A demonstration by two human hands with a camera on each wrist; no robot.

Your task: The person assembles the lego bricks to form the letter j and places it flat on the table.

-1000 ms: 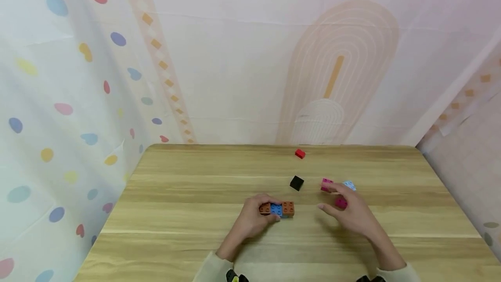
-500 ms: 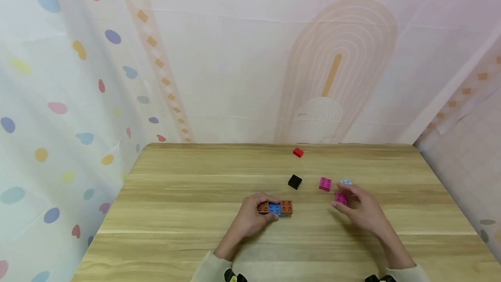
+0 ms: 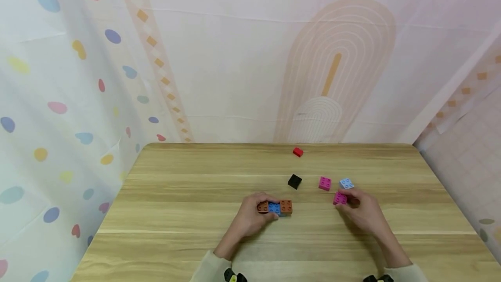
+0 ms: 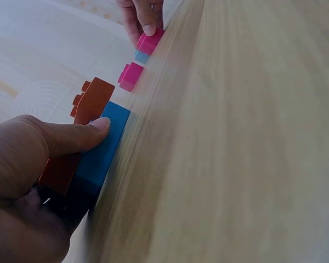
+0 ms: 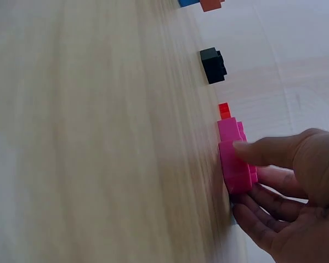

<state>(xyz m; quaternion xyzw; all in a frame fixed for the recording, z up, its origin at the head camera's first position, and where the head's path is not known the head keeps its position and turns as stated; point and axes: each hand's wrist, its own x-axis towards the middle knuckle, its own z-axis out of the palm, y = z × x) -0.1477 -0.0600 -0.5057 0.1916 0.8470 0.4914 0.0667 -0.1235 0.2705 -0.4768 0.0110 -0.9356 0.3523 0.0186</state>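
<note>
My left hand [image 3: 250, 216] grips a block of joined toy bricks [image 3: 286, 206] between thumb and fingers, low over the table. Orange-brown and blue studs show on its top, and the left wrist view shows a blue brick [image 4: 114, 134] beneath the orange-brown layer. Part of the block is hidden by the hand. To the right, my right hand [image 3: 364, 212] pinches a pink brick [image 3: 339, 199], studs up, with thumb and fingers on its sides. Close behind that brick lies a light blue brick [image 3: 346, 183], and a second pink brick [image 3: 325, 183] lies behind and to the left.
A black brick [image 3: 295, 181] lies beyond the joined block. Farther back, a small red brick [image 3: 298, 152] is near the rear edge of the wooden table [image 3: 188, 186]. A patterned curtain [image 3: 231, 77] hangs behind the table.
My right hand has moved right from above the pink bricks, come down and taken hold of the nearer one. The left hand keeps its hold on the joined block. The head view shifted slightly.
</note>
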